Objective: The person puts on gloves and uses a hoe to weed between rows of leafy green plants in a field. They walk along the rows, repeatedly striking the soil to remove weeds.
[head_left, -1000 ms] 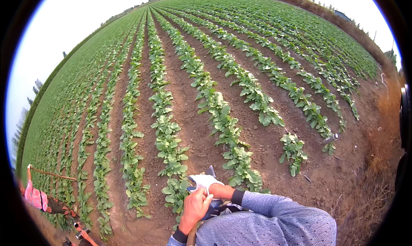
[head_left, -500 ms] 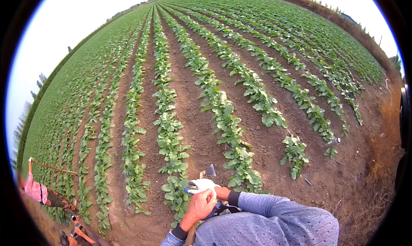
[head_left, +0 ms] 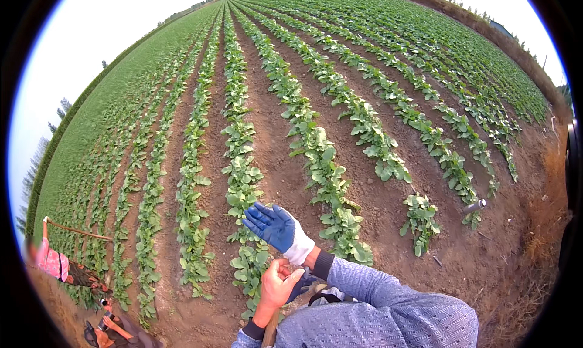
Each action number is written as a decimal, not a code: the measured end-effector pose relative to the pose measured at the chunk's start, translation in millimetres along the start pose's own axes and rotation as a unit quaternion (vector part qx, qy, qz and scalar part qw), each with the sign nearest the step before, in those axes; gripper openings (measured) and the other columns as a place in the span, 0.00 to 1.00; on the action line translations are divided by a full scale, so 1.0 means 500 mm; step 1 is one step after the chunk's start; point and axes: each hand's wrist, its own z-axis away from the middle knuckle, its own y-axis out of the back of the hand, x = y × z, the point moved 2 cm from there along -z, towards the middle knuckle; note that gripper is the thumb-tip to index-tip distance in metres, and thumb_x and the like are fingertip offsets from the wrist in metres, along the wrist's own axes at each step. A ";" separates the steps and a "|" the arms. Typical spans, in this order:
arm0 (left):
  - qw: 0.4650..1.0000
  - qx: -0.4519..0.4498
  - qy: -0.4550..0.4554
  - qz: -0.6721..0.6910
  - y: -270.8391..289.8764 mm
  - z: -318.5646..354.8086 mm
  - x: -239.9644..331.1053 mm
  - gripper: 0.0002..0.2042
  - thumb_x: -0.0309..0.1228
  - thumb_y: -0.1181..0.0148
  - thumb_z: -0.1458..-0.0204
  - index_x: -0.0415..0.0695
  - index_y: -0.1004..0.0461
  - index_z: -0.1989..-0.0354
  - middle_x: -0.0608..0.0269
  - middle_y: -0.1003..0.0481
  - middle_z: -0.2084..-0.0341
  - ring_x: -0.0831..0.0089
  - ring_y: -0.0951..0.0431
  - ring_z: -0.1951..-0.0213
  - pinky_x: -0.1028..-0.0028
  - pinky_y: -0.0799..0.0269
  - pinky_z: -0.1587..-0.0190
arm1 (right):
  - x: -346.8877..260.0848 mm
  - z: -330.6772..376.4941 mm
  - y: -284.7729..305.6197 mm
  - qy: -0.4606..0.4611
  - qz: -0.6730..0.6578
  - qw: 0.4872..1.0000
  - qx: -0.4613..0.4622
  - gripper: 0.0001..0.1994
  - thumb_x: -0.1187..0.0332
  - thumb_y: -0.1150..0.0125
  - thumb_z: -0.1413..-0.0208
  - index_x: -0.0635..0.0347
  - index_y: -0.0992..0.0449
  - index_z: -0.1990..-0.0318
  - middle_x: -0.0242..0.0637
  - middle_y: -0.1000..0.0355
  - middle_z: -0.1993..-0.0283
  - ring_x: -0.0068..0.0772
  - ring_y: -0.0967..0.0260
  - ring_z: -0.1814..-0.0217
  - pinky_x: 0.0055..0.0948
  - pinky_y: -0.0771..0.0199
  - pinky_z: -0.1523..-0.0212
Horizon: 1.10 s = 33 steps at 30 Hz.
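Observation:
My right hand [head_left: 274, 228] wears a work glove [head_left: 300, 246] with a blue coated palm and a white cuff. Its palm is turned up and its fingers are stretched out, open, above a row of leafy green plants [head_left: 246, 269]. Bare and curled, my left hand [head_left: 277, 285] is closed at the lower edge of the glove's cuff by my right wrist; its fingertips are partly hidden. A dark blue thing [head_left: 301, 287], perhaps a second glove, shows beneath my hands. A wooden handle [head_left: 271, 331] lies along my left forearm.
Long crop rows with brown soil furrows [head_left: 261, 135] run away from me. A grey cylinder [head_left: 474, 206] stands by plants at the right. At the left, a person in pink [head_left: 53, 263] holds a long pole [head_left: 79, 229]; another person [head_left: 112, 333] is low at the edge.
My right hand has risen and opened, spreading its gloved fingers away from my left hand. The pointed metal blade seen beyond my hands is now hidden. The crouching person has shifted.

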 end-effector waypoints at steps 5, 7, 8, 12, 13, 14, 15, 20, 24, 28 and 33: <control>0.981 0.007 0.001 0.195 -0.017 -0.013 -0.007 0.14 0.35 0.35 0.45 0.35 0.30 0.66 0.61 0.25 0.77 0.76 0.26 0.75 0.75 0.31 0.72 | 0.024 0.007 -0.056 -0.023 -0.039 0.999 -0.022 0.25 0.57 0.48 0.36 0.68 0.33 0.40 0.50 0.36 0.35 0.48 0.44 0.29 0.49 0.53 0.25; 0.997 0.018 -0.073 0.021 -0.005 -0.012 -0.002 0.12 0.33 0.38 0.44 0.36 0.30 0.68 0.57 0.28 0.79 0.67 0.26 0.76 0.70 0.32 0.73 | 0.025 0.014 -0.062 -0.022 -0.049 0.998 -0.012 0.25 0.57 0.48 0.36 0.69 0.34 0.40 0.51 0.37 0.35 0.49 0.45 0.29 0.49 0.53 0.25; 0.991 0.024 -0.110 -0.067 0.000 -0.011 0.009 0.11 0.33 0.39 0.43 0.37 0.30 0.69 0.55 0.29 0.80 0.62 0.26 0.77 0.68 0.32 0.73 | 0.023 0.017 -0.068 -0.021 -0.053 0.998 -0.011 0.26 0.57 0.48 0.36 0.69 0.34 0.40 0.50 0.37 0.34 0.49 0.45 0.29 0.49 0.53 0.25; 0.967 0.050 -0.186 -0.168 0.006 -0.009 0.061 0.09 0.30 0.41 0.44 0.38 0.31 0.71 0.49 0.30 0.78 0.49 0.27 0.76 0.59 0.32 0.74 | 0.018 0.024 -0.078 -0.022 -0.066 0.997 -0.013 0.27 0.56 0.47 0.37 0.67 0.36 0.37 0.50 0.39 0.33 0.48 0.46 0.28 0.50 0.52 0.26; 0.961 0.040 -0.192 -0.196 0.006 -0.009 0.069 0.08 0.30 0.40 0.45 0.39 0.31 0.72 0.50 0.29 0.78 0.50 0.26 0.76 0.59 0.31 0.74 | 0.018 0.024 -0.083 -0.021 -0.067 0.997 -0.016 0.28 0.54 0.47 0.37 0.66 0.38 0.36 0.49 0.39 0.33 0.48 0.46 0.28 0.50 0.51 0.26; 0.954 0.029 -0.198 -0.224 0.006 -0.007 0.076 0.08 0.29 0.40 0.46 0.40 0.31 0.73 0.51 0.29 0.78 0.50 0.26 0.76 0.59 0.31 0.75 | 0.016 0.024 -0.088 -0.020 -0.067 0.997 -0.018 0.30 0.53 0.48 0.37 0.66 0.39 0.35 0.49 0.39 0.33 0.48 0.46 0.28 0.51 0.51 0.26; 0.946 0.018 -0.203 -0.251 0.004 -0.007 0.080 0.07 0.28 0.40 0.47 0.41 0.31 0.73 0.52 0.28 0.78 0.51 0.26 0.76 0.60 0.31 0.75 | 0.014 0.024 -0.093 -0.019 -0.068 0.997 -0.020 0.31 0.52 0.48 0.37 0.65 0.40 0.34 0.49 0.40 0.32 0.48 0.46 0.28 0.51 0.51 0.26; 0.936 -0.070 -0.231 -0.257 -0.015 -0.011 0.089 0.09 0.28 0.39 0.49 0.44 0.32 0.77 0.57 0.29 0.81 0.54 0.25 0.78 0.61 0.30 0.76 | -0.005 0.020 -0.089 -0.062 0.071 0.993 -0.073 0.32 0.46 0.52 0.35 0.62 0.39 0.34 0.45 0.37 0.35 0.45 0.43 0.30 0.47 0.45 0.29; 0.940 -0.120 -0.235 -0.218 -0.024 -0.008 0.091 0.09 0.26 0.39 0.49 0.41 0.33 0.77 0.54 0.31 0.82 0.52 0.27 0.78 0.61 0.33 0.77 | -0.010 0.035 -0.041 -0.109 0.253 0.961 -0.018 0.31 0.44 0.53 0.35 0.61 0.36 0.36 0.39 0.30 0.40 0.34 0.32 0.40 0.38 0.32 0.37; 0.947 -0.145 -0.229 -0.171 -0.032 -0.010 0.098 0.09 0.26 0.41 0.48 0.39 0.34 0.77 0.52 0.32 0.81 0.52 0.28 0.77 0.60 0.33 0.75 | -0.045 0.045 -0.006 -0.133 0.120 0.983 -0.030 0.33 0.43 0.56 0.34 0.65 0.35 0.37 0.35 0.27 0.47 0.24 0.29 0.56 0.27 0.28 0.50; 0.943 -0.166 -0.227 -0.177 -0.031 -0.011 0.099 0.09 0.26 0.41 0.48 0.39 0.34 0.77 0.51 0.32 0.81 0.51 0.28 0.77 0.60 0.33 0.74 | -0.022 0.052 -0.047 -0.078 0.075 0.993 -0.040 0.36 0.43 0.57 0.35 0.66 0.42 0.33 0.52 0.43 0.31 0.47 0.49 0.26 0.50 0.54 0.25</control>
